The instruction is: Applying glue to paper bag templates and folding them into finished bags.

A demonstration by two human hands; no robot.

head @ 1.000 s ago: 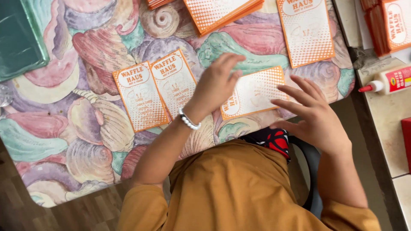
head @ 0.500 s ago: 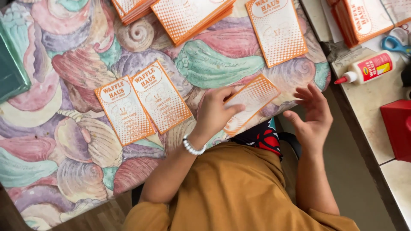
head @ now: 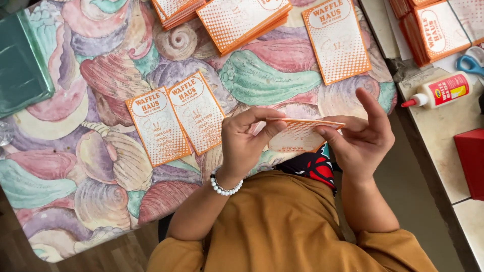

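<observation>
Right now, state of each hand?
Left hand: closed on the orange card, pinching its left edge.
Right hand: fingers on the same card's right edge.

Bright, even, soft daylight; faint shadows, sharp focus, slight wide-angle bending at edges.

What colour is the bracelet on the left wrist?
White beads; the bracelet sits just below the left hand, seen clearly in the head view.
</observation>
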